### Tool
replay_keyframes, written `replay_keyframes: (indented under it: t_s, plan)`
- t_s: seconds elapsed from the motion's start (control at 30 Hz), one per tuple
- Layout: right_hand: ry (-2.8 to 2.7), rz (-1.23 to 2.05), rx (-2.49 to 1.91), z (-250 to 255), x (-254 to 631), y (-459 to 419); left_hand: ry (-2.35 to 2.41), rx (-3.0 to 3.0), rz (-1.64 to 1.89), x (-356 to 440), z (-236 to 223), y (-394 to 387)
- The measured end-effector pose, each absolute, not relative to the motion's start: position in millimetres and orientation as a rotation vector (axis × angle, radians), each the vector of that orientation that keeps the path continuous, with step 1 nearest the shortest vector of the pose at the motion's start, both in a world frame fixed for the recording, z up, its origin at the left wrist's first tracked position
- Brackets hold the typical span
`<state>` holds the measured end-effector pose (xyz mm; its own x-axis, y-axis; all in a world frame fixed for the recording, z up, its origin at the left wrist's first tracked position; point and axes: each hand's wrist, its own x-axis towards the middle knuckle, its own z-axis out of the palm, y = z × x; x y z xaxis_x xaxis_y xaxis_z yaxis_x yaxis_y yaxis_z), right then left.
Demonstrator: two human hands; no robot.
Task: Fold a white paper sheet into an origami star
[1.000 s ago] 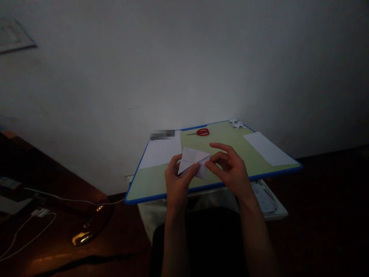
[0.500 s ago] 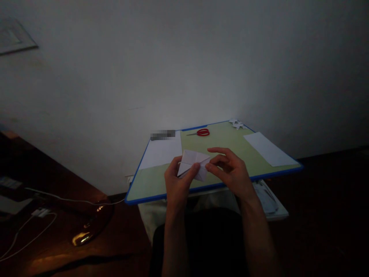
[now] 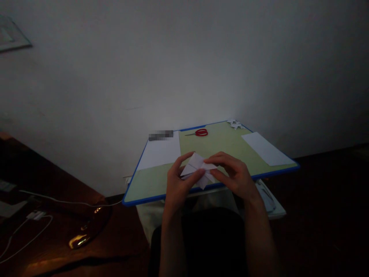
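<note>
A folded white paper piece is held just above the near edge of a green board with a blue rim. My left hand pinches its left side between thumb and fingers. My right hand grips its right side, fingers curled over the top and covering part of the paper. The room is dim.
On the board lie a white sheet at the left, a white strip at the right, red-handled scissors at the far edge and small paper scraps at the far corner. White cables run over the dark floor at the left.
Both hands have drawn closer together and lower. My right fingers, raised and spread before, now close over the paper, which looks more folded and narrower.
</note>
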<state>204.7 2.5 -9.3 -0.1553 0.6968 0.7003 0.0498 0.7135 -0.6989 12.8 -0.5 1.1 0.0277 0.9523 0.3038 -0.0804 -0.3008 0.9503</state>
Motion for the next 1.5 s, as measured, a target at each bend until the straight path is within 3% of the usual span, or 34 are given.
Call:
replay_keyframes:
  t_s: [0.33, 0.63, 1.23, 1.5]
  plan:
    - [-1.587, 0.555, -0.632, -8.3, 193.0, 5.5, 0.819, 1.195, 1.574, 26.8, -1.4, 1.3]
    - [-1.640, 0.226, -0.655, -9.9, 193.1, 6.6, 0.872, 1.187, 1.625, 22.8, -6.3, 5.6]
    - [-1.658, 0.330, -0.691, -3.1, 200.1, 0.9, 0.902, 1.290, 1.470, 17.7, -1.9, 2.0]
    - [-1.639, 0.318, -0.723, -3.1, 201.0, 2.0, 0.883, 1.265, 1.561, 22.6, -4.9, 5.0]
